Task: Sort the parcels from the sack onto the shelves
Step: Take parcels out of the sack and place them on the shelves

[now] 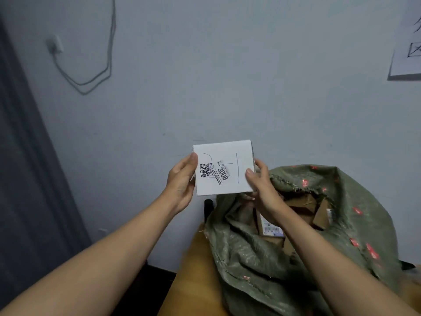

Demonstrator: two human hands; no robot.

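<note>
Pale blue-grey wall (pixel 227 76); looped cable (pixel 100 74) hanging; dark curtain (pixel 27 179) left; paper sheet (pixel 407 53) upper right.

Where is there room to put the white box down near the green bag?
The only bare patch is the yellow-brown surface left of the green sack, bordered by the wall behind. The sack's mouth is crowded with brown parcels. Both hands, left hand and right hand, hold the white box.

Single head-worn wide-angle camera, looking forward and down. Close range: both forearms enter from bottom edge. Sack (pixel 296 224) fills lower right; wall (pixel 227 76) behind sack spans upper frame. No second view.
</note>
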